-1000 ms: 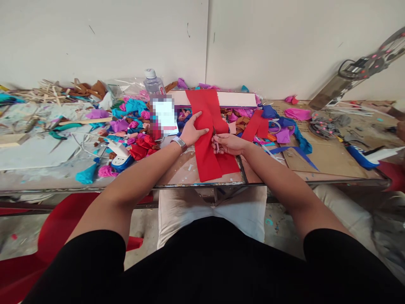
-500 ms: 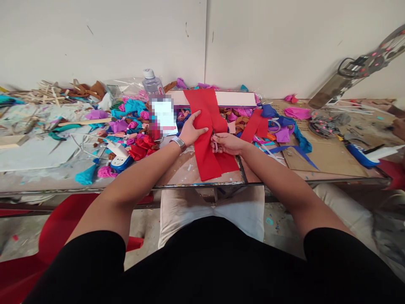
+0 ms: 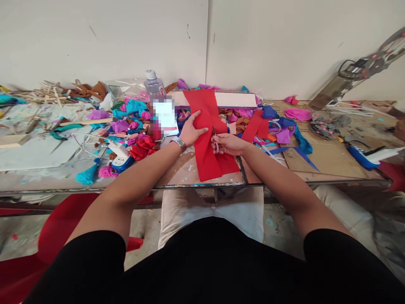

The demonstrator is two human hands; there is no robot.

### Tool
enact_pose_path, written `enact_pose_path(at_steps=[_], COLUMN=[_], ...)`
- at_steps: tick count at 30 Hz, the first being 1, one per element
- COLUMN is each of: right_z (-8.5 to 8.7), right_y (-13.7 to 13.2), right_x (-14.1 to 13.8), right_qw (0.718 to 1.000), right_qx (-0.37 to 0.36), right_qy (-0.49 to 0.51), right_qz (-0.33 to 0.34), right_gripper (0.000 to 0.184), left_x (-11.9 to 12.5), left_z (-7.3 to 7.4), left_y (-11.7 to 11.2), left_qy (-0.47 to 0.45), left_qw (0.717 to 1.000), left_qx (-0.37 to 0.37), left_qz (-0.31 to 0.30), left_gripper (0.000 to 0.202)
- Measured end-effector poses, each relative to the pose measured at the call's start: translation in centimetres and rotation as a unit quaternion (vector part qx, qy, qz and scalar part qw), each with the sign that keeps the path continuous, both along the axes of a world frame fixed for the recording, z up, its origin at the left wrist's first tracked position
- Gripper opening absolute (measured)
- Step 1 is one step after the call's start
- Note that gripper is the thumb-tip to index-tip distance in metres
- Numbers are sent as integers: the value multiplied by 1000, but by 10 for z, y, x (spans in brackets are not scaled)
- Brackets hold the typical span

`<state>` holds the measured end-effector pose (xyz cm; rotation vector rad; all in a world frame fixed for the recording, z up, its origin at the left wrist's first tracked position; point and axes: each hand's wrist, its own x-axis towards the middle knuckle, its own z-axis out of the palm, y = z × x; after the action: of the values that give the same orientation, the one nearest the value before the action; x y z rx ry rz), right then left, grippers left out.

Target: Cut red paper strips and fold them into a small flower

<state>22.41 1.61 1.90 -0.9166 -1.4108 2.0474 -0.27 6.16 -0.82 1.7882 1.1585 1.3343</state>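
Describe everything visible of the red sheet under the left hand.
The long, red, fabric-like sheet lies lightly creased, its far end over a white panel, its near end by the brown table's front edge. The left hand spreads on its left side; pink-handled scissors in the right hand appear at its right side.

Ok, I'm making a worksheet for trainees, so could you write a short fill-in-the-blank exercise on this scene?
1. The right hand holds a pair of ____.
2. The left hand touches fabric coloured ____.
3. The wristband is on the ____ wrist.
4. The clear bottle has a ____ cap.

Missing words: scissors; red; left; white.
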Motion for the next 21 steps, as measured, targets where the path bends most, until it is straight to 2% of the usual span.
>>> enact_pose_path(at_steps=[7,21], right_z=[-2,8], right_y=[1,-5], right_x=[1,-2], right_qw=[1000,1000], right_qx=[4,-9], right_qy=[1,-5], right_qz=[4,-22], right_gripper=[24,21], left_x=[1,-1], left_z=[1,3], left_y=[-1,-2], left_qy=[-10,-10], left_qw=[1000,1000], left_qx=[-5,3], left_qz=[-3,5], left_gripper=[89,90])
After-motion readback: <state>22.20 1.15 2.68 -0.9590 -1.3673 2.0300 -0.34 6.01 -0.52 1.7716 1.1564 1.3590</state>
